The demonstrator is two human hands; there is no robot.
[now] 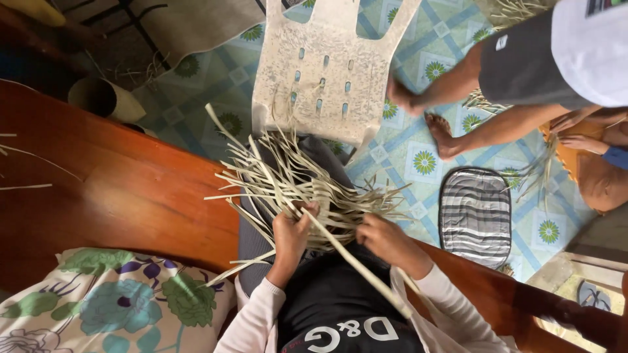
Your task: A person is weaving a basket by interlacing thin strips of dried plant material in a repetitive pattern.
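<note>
Pale, dried palm-leaf strips [294,186], half woven into a loose mat on the person's lap, look light, springy and easily creased (best pinched near the woven centre), with the left hand [291,235] clenched on one bunch and the right hand [386,238] gripping neighbouring strips.

The floor [418,140] is covered with a pale blue sheet patterned in squares and green rosettes, and soft, even light is cast over it. A worn white plastic chair [324,65] is set upon it, with a grey striped cushion [475,216] laid nearby. A polished reddish wooden bench [111,189] is seen at the left, on which a floral pillow [111,304] is rested, and a cylindrical container [104,99] is placed beyond it.
</note>
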